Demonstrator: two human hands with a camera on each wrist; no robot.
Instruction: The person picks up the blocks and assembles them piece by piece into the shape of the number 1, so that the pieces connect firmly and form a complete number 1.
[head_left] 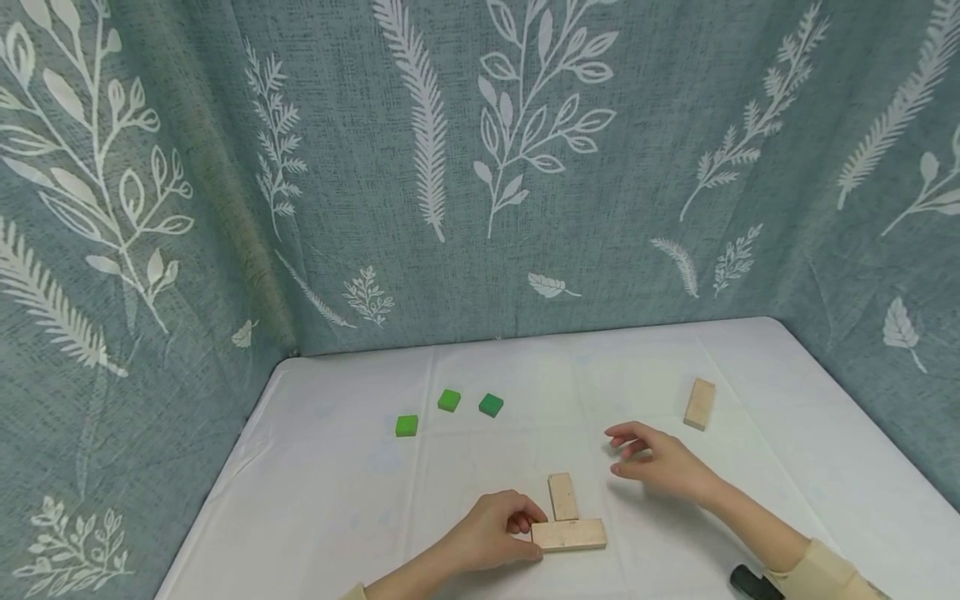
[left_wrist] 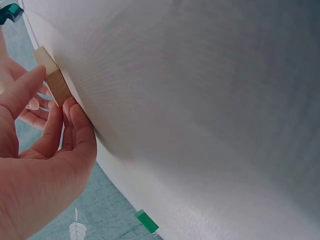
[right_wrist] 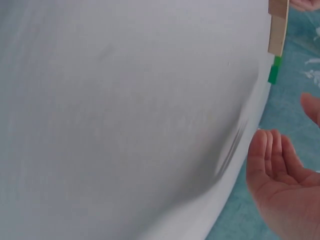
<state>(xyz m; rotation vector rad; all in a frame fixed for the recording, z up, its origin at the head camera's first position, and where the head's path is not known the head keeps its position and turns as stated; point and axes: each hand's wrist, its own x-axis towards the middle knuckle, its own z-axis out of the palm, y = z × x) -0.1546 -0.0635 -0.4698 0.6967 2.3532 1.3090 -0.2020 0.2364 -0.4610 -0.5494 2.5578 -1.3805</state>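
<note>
The left hand (head_left: 495,529) pinches the left end of a plain wooden block (head_left: 573,535), thumb in front and fingers behind. That block lies crosswise on the table. A second wooden block (head_left: 562,497) points away from its back edge, forming an upside-down T. In the left wrist view the thumb and fingertips are at the near end of the pinched block (left_wrist: 52,75). To the right, the right hand (head_left: 660,462) hovers over the cloth with loosely bent fingers and holds nothing. Its thumb and fingers stand apart in the right wrist view.
A third wooden block (head_left: 700,404) lies farther back on the right. Toward the back left sit two light green squares (head_left: 407,426) and a darker green one (head_left: 491,405). A black object (head_left: 753,582) lies by the right sleeve. Patterned curtains (head_left: 480,167) surround the white table (head_left: 322,467).
</note>
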